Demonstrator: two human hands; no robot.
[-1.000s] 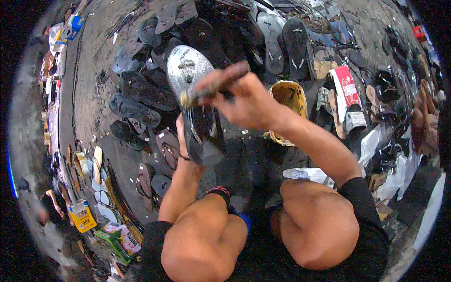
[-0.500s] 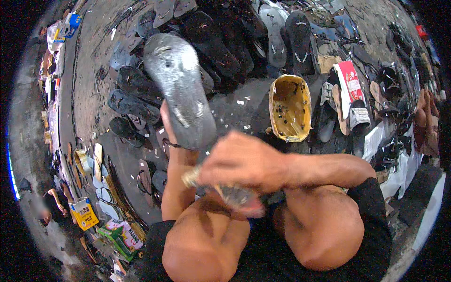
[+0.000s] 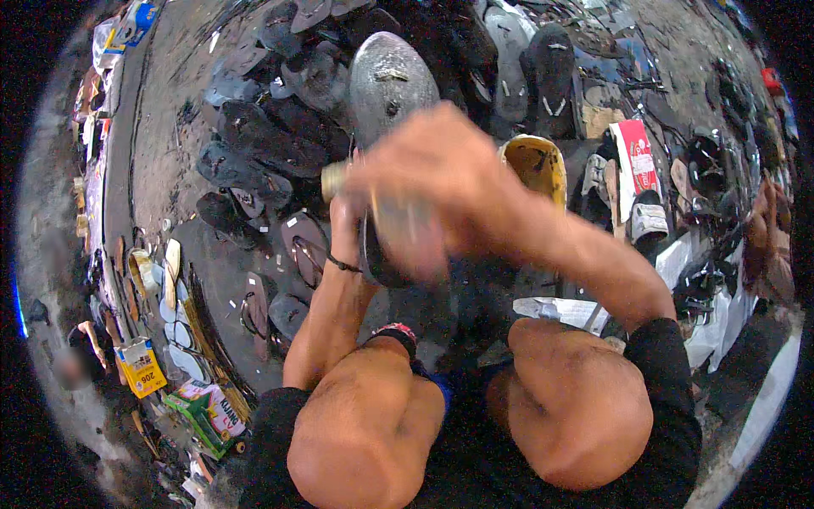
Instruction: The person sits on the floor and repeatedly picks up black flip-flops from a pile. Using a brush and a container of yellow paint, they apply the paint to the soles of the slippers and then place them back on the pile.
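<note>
My left hand (image 3: 344,219), a dark band at its wrist, grips a grey sandal sole (image 3: 392,85) from the near left side. The sole is held up with its toe end away from me, its face streaked whitish and shiny. My right hand (image 3: 432,161) lies across the middle of the sole, closed around a motion-blurred tool (image 3: 409,233). One end of that tool is tan and round; a flat, pinkish-brown part hangs below the fingers. Its kind is too smeared to tell. Partly behind my right forearm stands a yellow tub (image 3: 536,161) with dark specks inside.
Dark sandals (image 3: 271,136) lie heaped beyond and left of my hands. More footwear and a red-and-white box (image 3: 634,161) are at the right. A yellow can (image 3: 141,366) and a green-and-white pack (image 3: 208,416) stand at lower left. Another person's arm (image 3: 93,341) shows far left.
My right hand has moved up and away from my knees, onto the sole, with the tool. The sole has shifted right and stands more upright in my left hand.
</note>
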